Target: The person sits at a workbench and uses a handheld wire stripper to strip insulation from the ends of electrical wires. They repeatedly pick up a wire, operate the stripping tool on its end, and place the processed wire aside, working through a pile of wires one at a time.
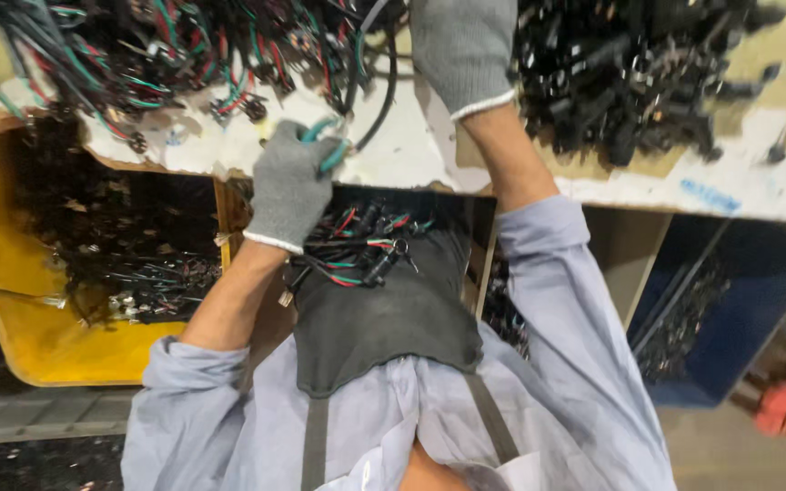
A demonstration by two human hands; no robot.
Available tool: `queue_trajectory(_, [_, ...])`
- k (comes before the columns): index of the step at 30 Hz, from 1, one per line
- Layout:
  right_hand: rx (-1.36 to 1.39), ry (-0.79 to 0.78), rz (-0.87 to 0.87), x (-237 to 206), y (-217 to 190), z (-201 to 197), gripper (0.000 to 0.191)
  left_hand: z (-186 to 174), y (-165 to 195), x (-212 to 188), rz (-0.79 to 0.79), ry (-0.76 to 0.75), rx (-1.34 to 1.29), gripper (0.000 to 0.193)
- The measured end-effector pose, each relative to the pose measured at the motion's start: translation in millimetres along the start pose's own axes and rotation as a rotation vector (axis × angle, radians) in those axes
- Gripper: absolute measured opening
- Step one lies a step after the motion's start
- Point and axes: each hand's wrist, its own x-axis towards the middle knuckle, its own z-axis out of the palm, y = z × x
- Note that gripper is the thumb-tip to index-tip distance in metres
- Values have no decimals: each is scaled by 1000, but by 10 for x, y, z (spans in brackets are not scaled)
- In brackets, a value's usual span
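The table [411, 145], white-topped and worn at its near edge, stretches ahead of both hands and carries everything they work on. Beyond the left hand lies a big tangle of wire harness [166, 55], red, green and black strands knotted together; to the right of the right hand spreads a heap of black connectors [629, 73]. Below and left of the left hand a yellow bin [38, 336] sits under the table edge, holding dark wire scraps. Below and right of the right hand a blue bin [757, 273] stands in shadow. A dark apron pouch [384, 318] on the person's lap, just under the left hand, holds cut wire ends [366, 250] in red, green and black.

The right hand [464, 50], in a grey glove, reaches up onto the table; whether its grip is closed on anything cannot be told. The left hand [291, 186], also gloved grey, has its grip clamped on teal-handled cutters [327, 145] at the table edge, close to a black cable [384, 91] looping down from the tangle
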Motion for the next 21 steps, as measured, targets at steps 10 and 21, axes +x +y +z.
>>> queue_trajectory(10, [62,267,-145,-461,52,-68,29,-35,-45,-49,53,-37,6,14])
queue_trajectory(21, [320,81,-182,-291,252,-137,35,-205,118,70,154,-194,125,39])
